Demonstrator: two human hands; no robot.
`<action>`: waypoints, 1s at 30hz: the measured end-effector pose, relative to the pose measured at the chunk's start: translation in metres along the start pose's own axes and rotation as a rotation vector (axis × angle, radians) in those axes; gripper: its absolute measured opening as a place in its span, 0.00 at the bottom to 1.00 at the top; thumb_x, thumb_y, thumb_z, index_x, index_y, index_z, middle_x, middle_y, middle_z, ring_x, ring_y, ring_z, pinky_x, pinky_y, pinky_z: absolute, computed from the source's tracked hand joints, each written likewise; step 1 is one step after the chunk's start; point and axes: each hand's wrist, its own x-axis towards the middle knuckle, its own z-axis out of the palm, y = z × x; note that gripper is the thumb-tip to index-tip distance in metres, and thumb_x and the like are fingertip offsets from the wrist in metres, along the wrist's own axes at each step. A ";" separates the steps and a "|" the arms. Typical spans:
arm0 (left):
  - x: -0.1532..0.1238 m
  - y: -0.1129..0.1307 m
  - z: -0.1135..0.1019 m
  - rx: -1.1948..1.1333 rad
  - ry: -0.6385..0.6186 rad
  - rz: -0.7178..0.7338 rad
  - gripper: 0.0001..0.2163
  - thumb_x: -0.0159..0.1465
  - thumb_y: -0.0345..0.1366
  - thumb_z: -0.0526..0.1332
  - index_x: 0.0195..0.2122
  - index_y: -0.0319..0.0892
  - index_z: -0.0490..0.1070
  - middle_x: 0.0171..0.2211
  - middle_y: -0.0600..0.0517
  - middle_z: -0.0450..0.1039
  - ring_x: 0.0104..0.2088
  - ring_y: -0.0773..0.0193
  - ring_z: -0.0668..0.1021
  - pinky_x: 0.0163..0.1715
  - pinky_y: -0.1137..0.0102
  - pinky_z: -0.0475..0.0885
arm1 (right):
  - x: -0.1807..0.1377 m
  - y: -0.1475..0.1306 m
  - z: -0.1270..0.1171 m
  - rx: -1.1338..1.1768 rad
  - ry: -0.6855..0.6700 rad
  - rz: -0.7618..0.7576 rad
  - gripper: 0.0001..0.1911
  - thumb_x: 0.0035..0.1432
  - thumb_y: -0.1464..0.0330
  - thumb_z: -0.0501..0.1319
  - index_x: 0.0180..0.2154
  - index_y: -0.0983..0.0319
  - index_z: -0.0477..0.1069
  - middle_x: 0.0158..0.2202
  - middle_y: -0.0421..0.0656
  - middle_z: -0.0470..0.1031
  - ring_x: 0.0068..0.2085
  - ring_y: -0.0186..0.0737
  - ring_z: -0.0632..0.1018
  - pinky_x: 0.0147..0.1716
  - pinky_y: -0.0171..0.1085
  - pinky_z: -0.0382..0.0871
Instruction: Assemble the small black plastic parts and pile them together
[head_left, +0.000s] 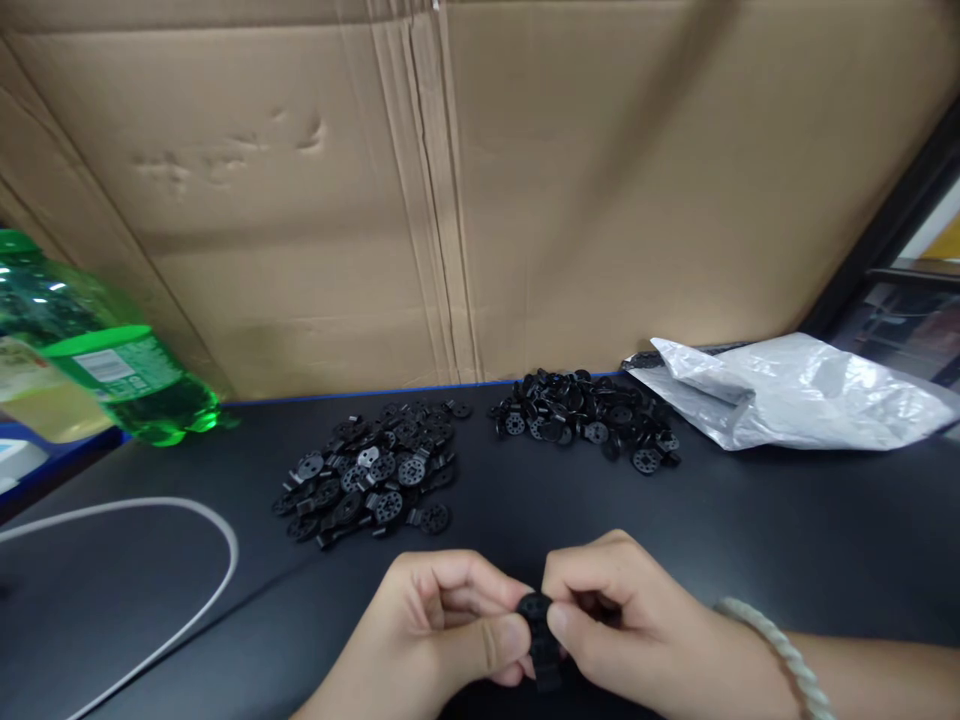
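Between my two hands, low in the head view, is a small black plastic clip [538, 635] with a round, perforated disc at its top and a narrow tail below. My left hand [457, 635] pinches it from the left with thumb and fingers. From the other side, my right hand [615, 620] grips its edge between thumb and bent forefinger. Beyond my left hand lies a pile of similar black disc clips [375, 470]. A second heap of black disc parts [581, 410] sits farther back, to the right.
A white plastic bag [795, 395] lies at the back right. At the left stand a green bottle [112, 360] and a container of yellowish liquid [52, 400]. A white cable [217, 520] loops across the black table [750, 530]. Cardboard [600, 180] walls off the back.
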 end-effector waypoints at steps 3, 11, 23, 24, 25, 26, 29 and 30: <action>-0.001 0.004 0.004 0.057 0.029 0.026 0.10 0.46 0.38 0.74 0.25 0.38 0.79 0.20 0.52 0.78 0.22 0.68 0.76 0.27 0.73 0.71 | 0.000 0.002 0.005 -0.021 0.044 0.006 0.12 0.51 0.75 0.54 0.19 0.62 0.56 0.15 0.32 0.54 0.18 0.25 0.57 0.18 0.26 0.51; -0.002 0.027 0.003 0.285 0.087 0.102 0.06 0.48 0.35 0.70 0.25 0.38 0.79 0.20 0.52 0.77 0.22 0.66 0.76 0.26 0.72 0.70 | 0.002 0.010 0.006 0.223 -0.033 0.204 0.11 0.57 0.67 0.57 0.24 0.65 0.66 0.18 0.35 0.63 0.16 0.24 0.62 0.15 0.24 0.54; 0.029 0.084 -0.081 1.260 0.490 0.559 0.10 0.55 0.35 0.62 0.37 0.44 0.80 0.38 0.47 0.80 0.36 0.52 0.78 0.40 0.64 0.71 | 0.001 0.007 -0.003 0.288 -0.141 0.238 0.16 0.63 0.64 0.54 0.32 0.68 0.73 0.22 0.37 0.67 0.17 0.23 0.65 0.16 0.24 0.56; 0.029 0.078 -0.076 1.278 0.495 0.627 0.11 0.56 0.34 0.60 0.39 0.44 0.79 0.41 0.46 0.78 0.40 0.51 0.77 0.44 0.63 0.70 | 0.002 0.003 -0.010 0.233 -0.144 0.226 0.15 0.62 0.64 0.54 0.32 0.67 0.73 0.22 0.37 0.68 0.17 0.24 0.65 0.16 0.24 0.56; 0.027 0.071 -0.069 1.298 0.477 0.699 0.11 0.58 0.34 0.59 0.39 0.44 0.78 0.43 0.46 0.77 0.43 0.51 0.77 0.46 0.63 0.68 | 0.003 0.000 -0.019 0.161 -0.143 0.204 0.14 0.62 0.65 0.54 0.33 0.67 0.74 0.21 0.37 0.68 0.18 0.24 0.65 0.17 0.24 0.56; 0.025 0.062 -0.059 1.317 0.436 0.770 0.10 0.59 0.33 0.58 0.39 0.44 0.78 0.42 0.46 0.77 0.43 0.52 0.77 0.47 0.64 0.68 | 0.005 -0.003 -0.032 0.066 -0.126 0.174 0.12 0.61 0.66 0.55 0.33 0.67 0.74 0.21 0.37 0.68 0.19 0.25 0.65 0.18 0.25 0.56; 0.014 0.036 -0.030 1.321 0.201 0.877 0.10 0.62 0.29 0.56 0.39 0.44 0.76 0.40 0.47 0.76 0.41 0.58 0.78 0.42 0.71 0.71 | 0.006 -0.009 -0.079 -0.346 0.017 0.079 0.09 0.58 0.68 0.57 0.31 0.65 0.73 0.21 0.37 0.69 0.22 0.28 0.68 0.22 0.27 0.59; 0.011 0.028 -0.022 1.306 0.116 0.892 0.11 0.62 0.27 0.55 0.39 0.44 0.75 0.40 0.47 0.76 0.41 0.59 0.78 0.42 0.73 0.72 | 0.005 -0.010 -0.095 -0.540 0.092 0.086 0.08 0.58 0.69 0.57 0.30 0.64 0.72 0.21 0.37 0.69 0.22 0.29 0.68 0.23 0.28 0.59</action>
